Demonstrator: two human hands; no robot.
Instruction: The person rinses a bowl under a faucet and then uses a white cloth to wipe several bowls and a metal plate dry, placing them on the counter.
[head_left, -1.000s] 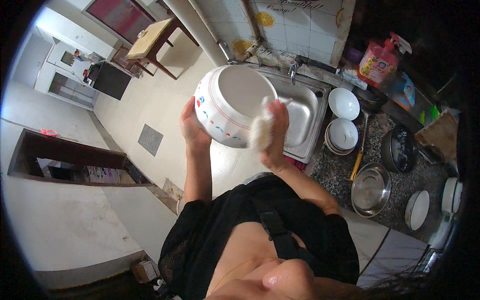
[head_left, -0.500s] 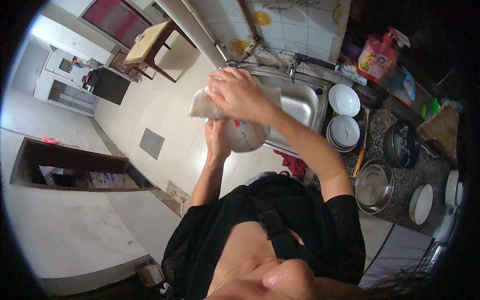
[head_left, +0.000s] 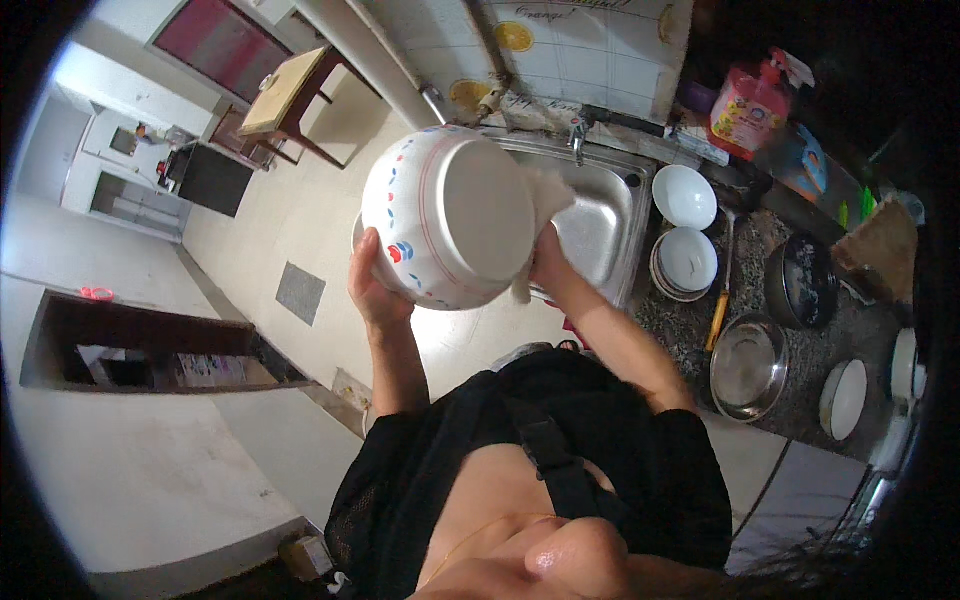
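Note:
A large white bowl [head_left: 487, 210] with red lines and small red and blue flowers is held up, tilted so its base faces me. My left hand [head_left: 378, 285] grips its left rim, thumb on the outside. At the bowl's right side my right hand [head_left: 546, 258] holds a pale cloth [head_left: 550, 195] against it; most of that hand's fingers are hidden behind the cloth and bowl. Behind them lies a steel sink [head_left: 600, 215] with a metal tap [head_left: 579, 135].
On the dark stone counter at right stand a white bowl [head_left: 685, 197], stacked bowls [head_left: 688, 260], a yellow-handled utensil [head_left: 718, 320], a steel basin [head_left: 748, 368], a black bowl [head_left: 802, 283] and another white bowl [head_left: 845, 400]. A pink pump bottle [head_left: 748, 110] stands behind.
The bowl has turned so its base faces me, with its flowered side toward my left hand. My right hand and the cloth have moved from its top to its right side.

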